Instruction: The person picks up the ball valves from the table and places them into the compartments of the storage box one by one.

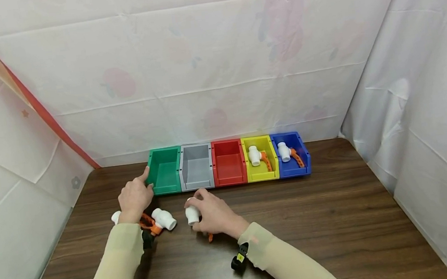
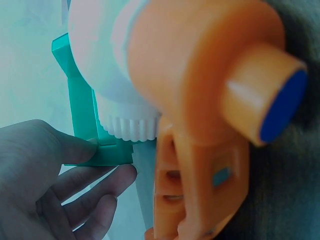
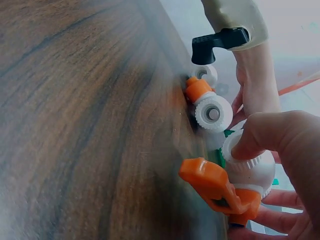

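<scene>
In the head view my right hand (image 1: 215,212) grips a white ball valve (image 1: 192,215) with an orange handle, just in front of the bins. The right wrist view shows the thumb on one ribbed end of this valve (image 3: 250,172) and fingers behind it. My left hand (image 1: 135,197) touches the left side of the green bin (image 1: 162,150), its fingers fairly straight. Under and beside the left wrist lie another ball valve (image 1: 164,219) and the white end of a further valve (image 1: 116,217), partly hidden by the arm.
Right of the green bin, a grey bin (image 1: 198,184), red bin (image 1: 231,180), yellow bin (image 1: 263,176) and blue bin (image 1: 294,172) stand in a row. The yellow and blue bins each hold a ball valve. White curtains (image 1: 214,66) surround the wooden table (image 1: 343,227).
</scene>
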Demonstrator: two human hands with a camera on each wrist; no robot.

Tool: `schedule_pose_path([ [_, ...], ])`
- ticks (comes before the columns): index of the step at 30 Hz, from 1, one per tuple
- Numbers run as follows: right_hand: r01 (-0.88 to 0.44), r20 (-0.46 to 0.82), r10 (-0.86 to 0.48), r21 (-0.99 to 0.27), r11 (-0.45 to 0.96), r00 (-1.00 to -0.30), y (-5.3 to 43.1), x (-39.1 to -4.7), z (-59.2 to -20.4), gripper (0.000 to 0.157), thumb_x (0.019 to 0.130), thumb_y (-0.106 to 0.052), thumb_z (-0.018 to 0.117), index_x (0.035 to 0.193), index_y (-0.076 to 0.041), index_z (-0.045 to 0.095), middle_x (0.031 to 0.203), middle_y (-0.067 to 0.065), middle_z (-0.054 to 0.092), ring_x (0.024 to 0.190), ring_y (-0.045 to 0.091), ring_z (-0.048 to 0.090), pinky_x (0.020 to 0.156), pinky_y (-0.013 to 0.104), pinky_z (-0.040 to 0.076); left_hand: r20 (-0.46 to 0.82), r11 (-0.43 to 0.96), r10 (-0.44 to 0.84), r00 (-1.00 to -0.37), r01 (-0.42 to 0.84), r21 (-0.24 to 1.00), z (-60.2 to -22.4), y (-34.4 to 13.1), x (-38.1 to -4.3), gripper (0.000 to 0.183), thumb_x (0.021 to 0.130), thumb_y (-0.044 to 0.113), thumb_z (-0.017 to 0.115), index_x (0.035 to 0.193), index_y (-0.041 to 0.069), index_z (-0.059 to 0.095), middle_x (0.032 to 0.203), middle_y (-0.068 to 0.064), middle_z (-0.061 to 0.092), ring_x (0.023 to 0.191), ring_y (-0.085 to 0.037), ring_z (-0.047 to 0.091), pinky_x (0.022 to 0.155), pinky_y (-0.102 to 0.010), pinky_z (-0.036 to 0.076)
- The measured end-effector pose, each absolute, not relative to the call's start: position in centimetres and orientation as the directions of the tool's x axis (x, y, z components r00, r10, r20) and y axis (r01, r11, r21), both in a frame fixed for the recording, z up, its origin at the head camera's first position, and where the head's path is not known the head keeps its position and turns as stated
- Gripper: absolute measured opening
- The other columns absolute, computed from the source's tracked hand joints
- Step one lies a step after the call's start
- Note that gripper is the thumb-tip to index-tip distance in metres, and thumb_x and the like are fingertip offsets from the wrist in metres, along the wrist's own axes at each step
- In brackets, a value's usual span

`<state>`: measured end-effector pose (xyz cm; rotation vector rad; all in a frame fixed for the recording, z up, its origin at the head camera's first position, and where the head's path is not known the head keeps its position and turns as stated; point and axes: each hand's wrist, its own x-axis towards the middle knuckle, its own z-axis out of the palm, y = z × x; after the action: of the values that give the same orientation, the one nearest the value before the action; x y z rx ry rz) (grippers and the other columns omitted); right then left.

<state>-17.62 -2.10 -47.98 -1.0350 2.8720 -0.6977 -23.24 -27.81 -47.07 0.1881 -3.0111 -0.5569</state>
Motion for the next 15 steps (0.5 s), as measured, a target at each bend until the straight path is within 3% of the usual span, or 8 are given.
schedule_pose_path([
  [15, -0.572, 0.150, -0.569, -0.428, 0.700, -0.809, -0.8, -18.4, -47.4, 0.046, 0.071, -0.034, 0.075, 0.114, -0.035, 0.057, 0.119, -0.005, 0.043, 0.085, 0.008, 0.051, 0.065, 0.023, 0.042, 0.043, 0.925, -0.135, -0.990, -0.111, 0.364, -47.1, -27.8, -23.2, 0.061, 0.094, 0.024, 0.053, 0.148, 0.028, 0.025, 0.058, -0.012, 0.046, 0.043, -0.027, 0.039, 0.038, -0.037, 0.032],
])
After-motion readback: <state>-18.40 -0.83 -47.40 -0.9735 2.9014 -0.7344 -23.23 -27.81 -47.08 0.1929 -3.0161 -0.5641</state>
